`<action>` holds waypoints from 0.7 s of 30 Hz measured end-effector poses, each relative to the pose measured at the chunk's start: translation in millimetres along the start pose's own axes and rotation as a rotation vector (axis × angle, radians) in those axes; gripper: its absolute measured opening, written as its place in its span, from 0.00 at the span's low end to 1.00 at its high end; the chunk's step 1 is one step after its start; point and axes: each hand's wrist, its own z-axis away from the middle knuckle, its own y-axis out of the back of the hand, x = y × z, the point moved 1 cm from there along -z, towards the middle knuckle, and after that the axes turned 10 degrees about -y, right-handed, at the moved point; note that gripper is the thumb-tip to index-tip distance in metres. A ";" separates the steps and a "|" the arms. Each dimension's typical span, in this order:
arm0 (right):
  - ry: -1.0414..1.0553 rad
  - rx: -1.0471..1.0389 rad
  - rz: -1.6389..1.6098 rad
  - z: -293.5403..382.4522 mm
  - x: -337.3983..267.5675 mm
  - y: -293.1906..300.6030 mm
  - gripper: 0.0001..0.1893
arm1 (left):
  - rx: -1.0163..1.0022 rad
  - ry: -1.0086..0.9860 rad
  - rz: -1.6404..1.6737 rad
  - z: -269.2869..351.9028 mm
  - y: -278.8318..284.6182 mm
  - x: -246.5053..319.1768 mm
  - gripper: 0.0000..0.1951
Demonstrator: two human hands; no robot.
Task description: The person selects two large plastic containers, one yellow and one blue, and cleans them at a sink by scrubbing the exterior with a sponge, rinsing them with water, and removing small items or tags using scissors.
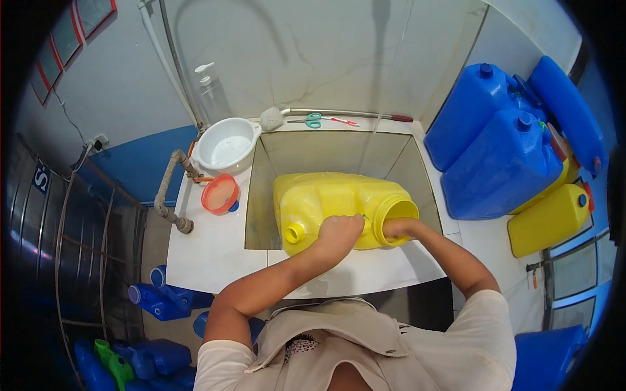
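Note:
A yellow plastic jerrycan (332, 195) lies on its side in a tiled sink basin (313, 151), its openings towards me. My left hand (342, 229) is closed around its handle, which the fingers mostly cover. Into the wide round mouth (417, 210) at the right end reaches my right hand (398, 228). Its fingers are inside the can, so what they hold or touch is hidden. A smaller round spout (294, 233) at the can's left end is uncapped.
Left of the basin are a white plastic bowl (230, 144), a red lid (220, 194) and a pipe (168, 190). Along the back ledge lie a long-handled brush (272, 119), scissors (313, 120) and a toothbrush (345, 121). Blue jerrycans (499, 166) crowd the right; a pump bottle (212, 100) stands behind.

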 end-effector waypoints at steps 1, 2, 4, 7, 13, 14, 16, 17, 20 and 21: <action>0.037 -0.022 -0.084 -2.6 -0.9 -6.6 0.10 | 0.010 -0.003 0.009 2.3 0.2 0.6 0.03; 0.087 -0.066 -0.183 -6.5 0.2 -8.9 0.10 | 0.020 -0.004 0.018 5.3 0.4 1.1 0.03; 0.233 -0.148 -0.357 -24.9 -6.3 -21.2 0.11 | 0.049 -0.039 0.023 12.1 2.9 2.4 0.02; 0.398 -0.230 -0.530 -57.6 -20.4 -44.4 0.11 | 0.178 -0.122 0.056 28.2 4.3 3.9 0.02; 0.278 -0.223 -0.244 -59.4 -35.8 -33.1 0.12 | 0.208 -0.131 0.054 28.5 12.8 -6.8 0.03; 0.226 -0.210 -0.134 -52.4 -37.9 -25.2 0.12 | 0.190 -0.106 0.064 23.8 13.6 -9.9 0.03; 0.112 -0.197 0.116 -31.3 -38.2 -7.2 0.12 | 0.107 -0.030 0.039 12.7 9.5 -15.8 0.03; 0.058 -0.196 0.248 -18.5 -37.7 0.6 0.12 | 0.070 0.007 0.028 8.3 6.6 -20.7 0.03; 0.025 -0.106 0.687 12.9 -49.8 11.4 0.12 | 0.048 0.030 0.066 -0.6 -2.4 -37.4 0.04; 0.048 -0.024 0.841 25.1 -59.2 10.9 0.12 | 0.070 0.050 0.092 -1.4 -4.6 -43.2 0.05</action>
